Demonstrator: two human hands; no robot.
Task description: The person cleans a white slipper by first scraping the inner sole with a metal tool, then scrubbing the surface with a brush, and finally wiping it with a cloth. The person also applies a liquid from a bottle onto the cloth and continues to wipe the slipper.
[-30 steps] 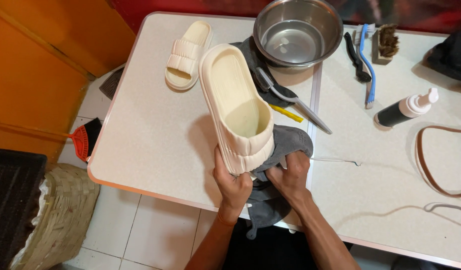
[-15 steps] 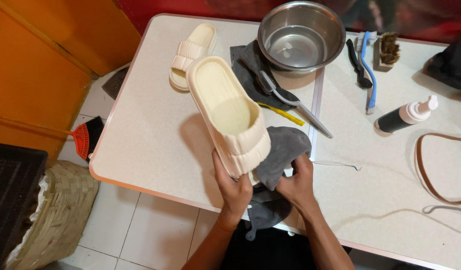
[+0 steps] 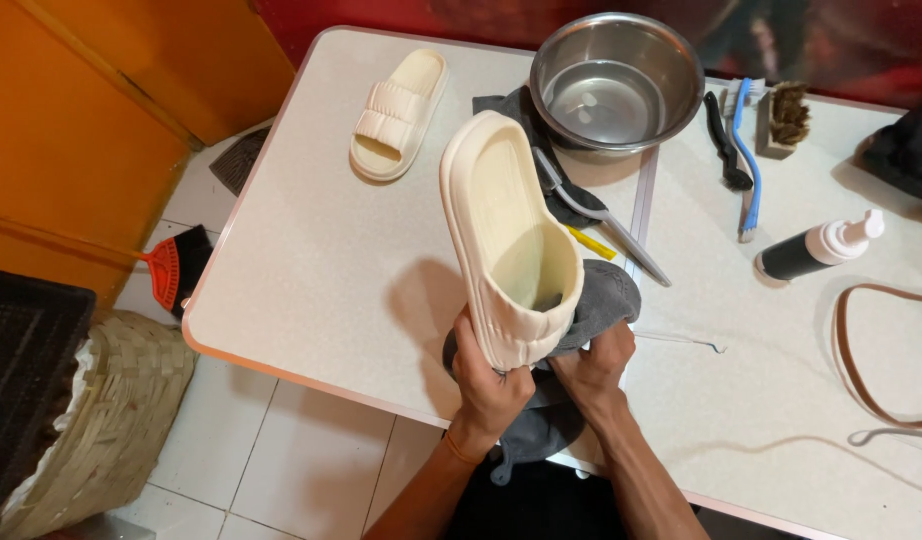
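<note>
The left hand [image 3: 489, 385] is closed around the toe end of a cream-coloured moulded foam slide sandal [image 3: 506, 240], fingers wrapped over its ribbed strap. It holds the sandal raised off the table and tilted, heel end pointing away from the person, so the footbed faces up toward the camera. Judged from this pose, the grip gives a clear look at the inner surface and access to the underside.

The right hand [image 3: 593, 365], just beside the left, is clamped on a bunched grey cloth [image 3: 603, 300] pressed against the sandal's lower side near the toe. The cloth hangs down between the forearms, past the table edge.

Both hands work over the near edge of a pale speckled table [image 3: 321, 270]. Beyond the right hand lie a yellow stick-like item, partly hidden, and a grey-handled tool [image 3: 606, 220] resting on a second dark cloth. Further out sits a round steel bowl [image 3: 617, 82]; whether it holds water cannot be told.

Off to the right of the hands are a dark bottle with a white pump top [image 3: 816, 250] lying on its side, a blue-handled brush [image 3: 747, 160], a black tool and a small bristle brush [image 3: 787, 115]. A brown strap loops at the far right. Far left of the hands, a matching cream sandal [image 3: 399, 115] lies flat, sole down. Nothing obstructs the raised sandal.
</note>
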